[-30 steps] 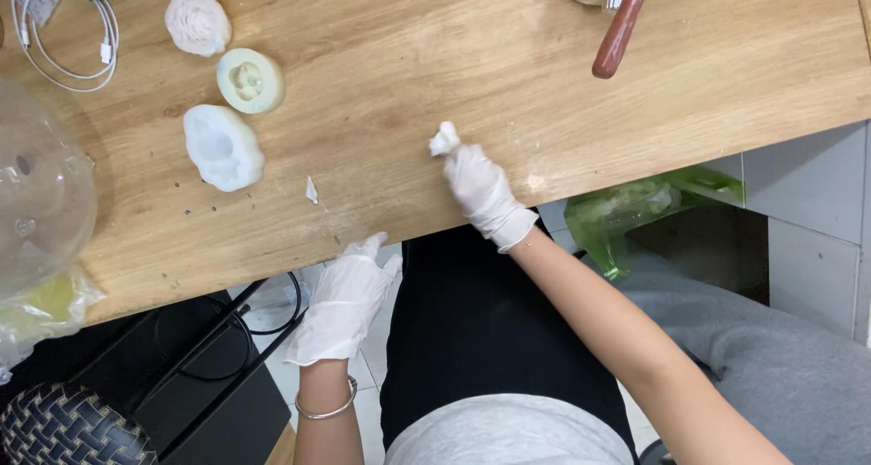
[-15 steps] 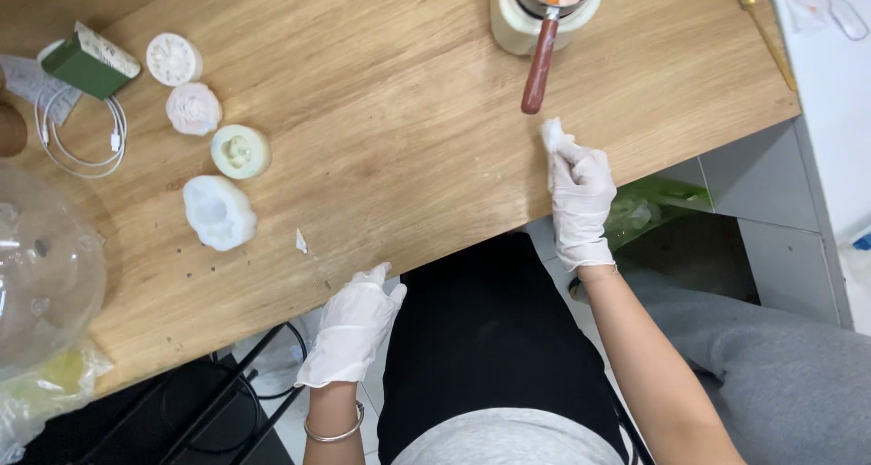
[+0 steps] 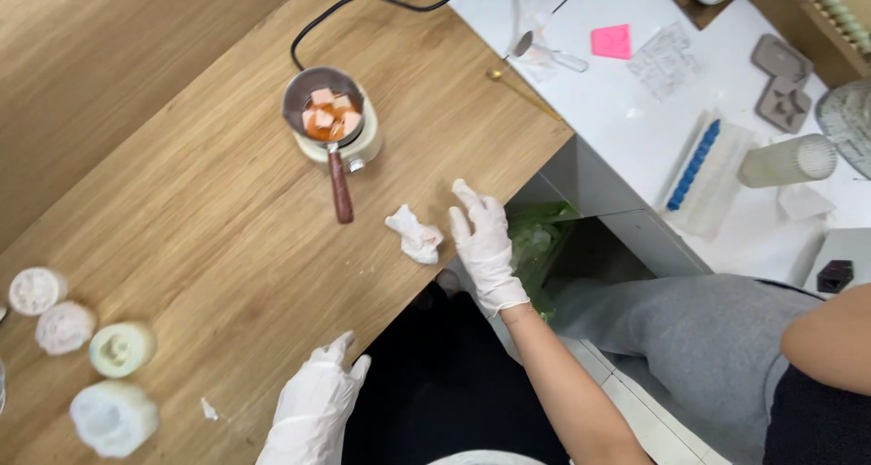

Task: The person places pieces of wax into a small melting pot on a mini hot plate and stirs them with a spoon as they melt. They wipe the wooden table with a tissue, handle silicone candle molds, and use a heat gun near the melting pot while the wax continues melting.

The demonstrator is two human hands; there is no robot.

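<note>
tissue wad (image 3: 415, 234) between pot (image 3: 328, 113), right hand (image 3: 485, 238)

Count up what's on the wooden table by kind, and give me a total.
Small metal melting pot with orange-pink wax chunks: 1
Crumpled white tissue, beside the gloved right hand: 1
Round whitish moulds at the left edge: 4
Gloved left hand at the near edge, holding nothing
Total: 6

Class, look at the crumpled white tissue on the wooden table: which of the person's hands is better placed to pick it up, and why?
The right hand. It hovers open just beside the crumpled tissue, near the table edge. The left hand rests further off, at the near edge.
</note>
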